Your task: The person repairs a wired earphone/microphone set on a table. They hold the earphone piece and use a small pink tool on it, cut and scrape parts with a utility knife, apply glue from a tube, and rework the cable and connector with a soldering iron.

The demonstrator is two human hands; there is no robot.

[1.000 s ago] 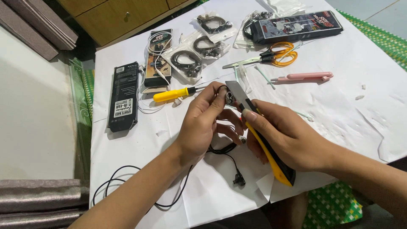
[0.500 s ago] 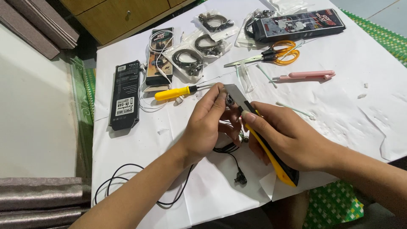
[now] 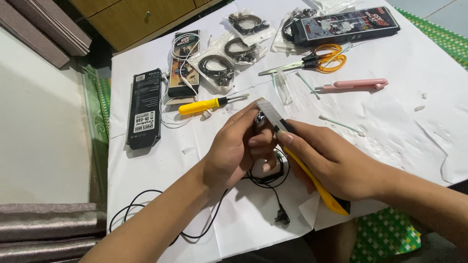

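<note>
My left hand [image 3: 239, 148] pinches a small metallic earbud [image 3: 259, 118] at its fingertips, over the white paper-covered table [image 3: 390, 131]. The earbud's black cable [image 3: 204, 229] trails down past my wrist to a plug [image 3: 282, 217] near the front edge. My right hand [image 3: 336, 163] grips a yellow utility knife [image 3: 317, 187], its steel blade [image 3: 271, 113] extended and resting against the earbud. Both hands meet at the middle of the table.
A yellow-handled screwdriver [image 3: 204, 104] lies just beyond my hands. Further back lie a black box [image 3: 144, 107], bagged black cables [image 3: 217, 65], orange-handled scissors [image 3: 317, 61], a pink tool [image 3: 353, 85], cotton swabs [image 3: 341, 125] and a long dark package [image 3: 346, 25]. A wooden cabinet [image 3: 146, 17] stands behind.
Both hands have stayed together at the earbud with only slight shifts; the blade still touches it. The camera view has drifted a little.
</note>
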